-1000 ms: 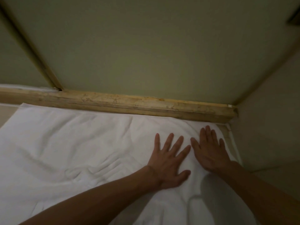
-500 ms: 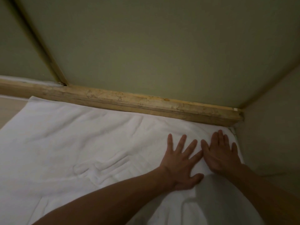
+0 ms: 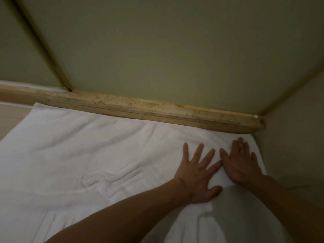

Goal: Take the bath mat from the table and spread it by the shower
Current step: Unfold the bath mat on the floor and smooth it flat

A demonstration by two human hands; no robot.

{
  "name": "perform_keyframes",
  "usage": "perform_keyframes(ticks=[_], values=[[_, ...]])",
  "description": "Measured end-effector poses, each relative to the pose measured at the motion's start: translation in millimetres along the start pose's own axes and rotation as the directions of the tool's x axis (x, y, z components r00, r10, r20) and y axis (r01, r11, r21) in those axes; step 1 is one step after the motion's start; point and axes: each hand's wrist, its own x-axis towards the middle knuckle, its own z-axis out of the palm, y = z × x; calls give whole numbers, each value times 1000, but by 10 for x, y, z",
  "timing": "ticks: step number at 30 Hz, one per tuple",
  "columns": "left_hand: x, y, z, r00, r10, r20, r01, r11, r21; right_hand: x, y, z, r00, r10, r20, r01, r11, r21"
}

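The white bath mat [image 3: 78,155] lies flat on the floor, its far edge against the worn stone shower threshold [image 3: 157,111]. Embossed ridges and a few soft creases show near its middle. My left hand [image 3: 198,174] rests palm down on the mat with fingers spread. My right hand [image 3: 240,163] lies flat beside it, near the mat's far right corner, fingertips close to the threshold. The two hands almost touch. Neither hand grips anything.
Frosted greenish shower glass [image 3: 166,50] rises behind the threshold, with a metal frame strip [image 3: 50,55] at the left. A wall [image 3: 294,137] closes the right side next to the mat. Beige floor tile [image 3: 10,123] shows at the far left.
Both hands have slid to the right and slightly away from me across the mat, toward its far right corner. The view has shifted with them.
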Motion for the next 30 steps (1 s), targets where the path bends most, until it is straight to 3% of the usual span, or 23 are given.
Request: perform_keyframes(ticks=[7, 19, 30], values=[[-38, -5, -69, 1000, -13, -21, 12, 999, -39, -54, -33, 99, 989, -55, -134, 48, 997, -54], [15, 33, -45, 997, -53, 49, 53, 999, -8, 59, 36, 146, 992, 17, -125, -18, 1000, 0], [-71, 94, -122, 993, -53, 101, 55, 998, -26, -65, -31, -77, 1000, -20, -7, 19, 999, -39]])
